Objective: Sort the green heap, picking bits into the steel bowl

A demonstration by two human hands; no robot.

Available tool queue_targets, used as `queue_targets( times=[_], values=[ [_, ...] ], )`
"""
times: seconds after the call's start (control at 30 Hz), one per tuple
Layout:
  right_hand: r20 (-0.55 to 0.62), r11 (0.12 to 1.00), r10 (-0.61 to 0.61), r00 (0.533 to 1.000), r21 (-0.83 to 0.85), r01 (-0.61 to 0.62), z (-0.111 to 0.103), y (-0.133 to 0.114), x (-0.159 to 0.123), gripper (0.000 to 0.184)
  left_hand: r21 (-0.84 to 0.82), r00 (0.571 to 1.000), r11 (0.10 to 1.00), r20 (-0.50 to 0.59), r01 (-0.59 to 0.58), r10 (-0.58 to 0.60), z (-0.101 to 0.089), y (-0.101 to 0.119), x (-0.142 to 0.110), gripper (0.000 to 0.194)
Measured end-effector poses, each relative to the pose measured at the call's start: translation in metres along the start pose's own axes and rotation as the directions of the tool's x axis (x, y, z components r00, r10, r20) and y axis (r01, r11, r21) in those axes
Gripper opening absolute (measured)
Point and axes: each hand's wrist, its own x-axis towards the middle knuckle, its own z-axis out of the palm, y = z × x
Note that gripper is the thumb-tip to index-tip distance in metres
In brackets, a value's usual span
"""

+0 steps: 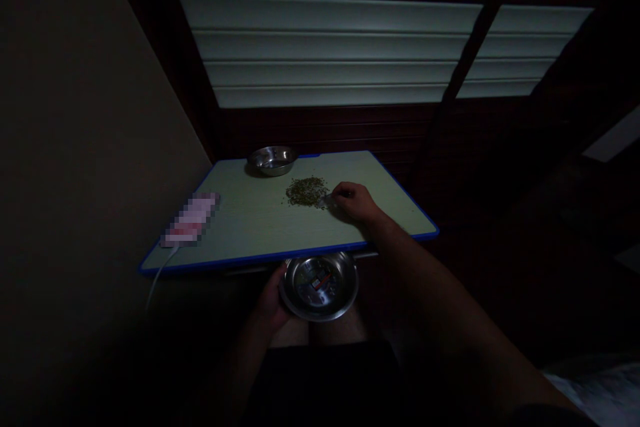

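Note:
Small greenish beans or seeds (306, 192) lie in a loose heap on the pale, blue-edged table (250, 227). At the heap's right side, my right hand (353, 199) is closed in a pinch around a small pale utensil (325, 200), whose exact kind is too dim to make out; its tip meets the seeds. Below the table's near edge, my left hand (274, 297) grips the left rim of a shiny metal bowl (345, 303). That bowl is tilted towards me above my legs, with a dark and red label on its bottom.
A second metal bowl (273, 160) stands at the table's far left. On the left side lies a blurred-out pinkish phone-like object (193, 219) with a white cable (159, 277) hanging over the edge. A dark wooden cabinet with pale slatted panels (330, 50) rises behind the table.

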Motion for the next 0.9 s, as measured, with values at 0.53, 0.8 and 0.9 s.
queue_targets(
  times=[0.53,0.8,0.9],
  values=[
    [0.033,1.0,0.027,0.999,0.015,-0.027,-0.004,-0.008,-0.002,0.013,-0.027,0.995,0.999,0.099,0.027,-0.024,-0.012,-0.002,0.012,0.028],
    [0.067,0.991,0.057,0.996,0.116,-0.065,-0.003,-0.01,-0.003,0.01,0.004,0.998,1.0,0.05,0.023,-0.023,-0.005,-0.001,0.005,0.023],
    [0.052,0.983,0.097,0.994,0.151,-0.104,-0.002,-0.01,-0.003,0.011,-0.018,0.999,1.0,0.049,0.008,-0.007,-0.006,-0.001,0.005,0.021]
  ],
)
